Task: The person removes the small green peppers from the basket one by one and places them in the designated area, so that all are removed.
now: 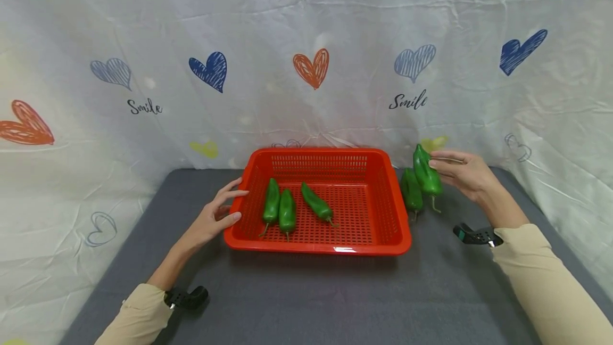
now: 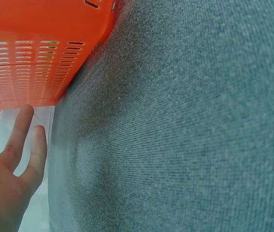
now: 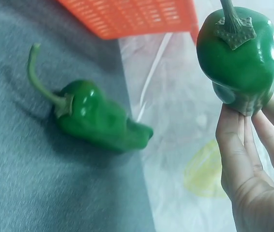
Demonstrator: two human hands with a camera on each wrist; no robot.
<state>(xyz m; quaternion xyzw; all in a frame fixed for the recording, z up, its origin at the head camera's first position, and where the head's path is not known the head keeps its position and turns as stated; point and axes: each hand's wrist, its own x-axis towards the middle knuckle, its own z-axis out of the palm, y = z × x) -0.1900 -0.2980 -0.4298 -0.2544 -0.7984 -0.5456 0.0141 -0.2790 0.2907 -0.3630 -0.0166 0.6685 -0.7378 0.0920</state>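
My right hand (image 1: 466,174) pinches a green pepper (image 1: 426,172) in its fingers, to the right of the red plastic basket (image 1: 316,248). The held pepper (image 3: 238,53) has its stem end facing the camera in the right wrist view. On the table beside the basket's right wall lies another green pepper (image 3: 98,118). Three green peppers, one at the left (image 1: 271,204), one beside it (image 1: 287,212) and one slanted in the middle (image 1: 316,204), lie on the basket floor. At the basket's left rim is my left hand (image 1: 213,214), fingers extended; the left wrist view shows its fingers (image 2: 18,133) spread.
A grey cloth (image 1: 306,302) covers the table under the basket. Behind it and at the sides hangs a white curtain (image 1: 258,25) printed with hearts. Dark bands (image 1: 187,298) sit around both wrists.
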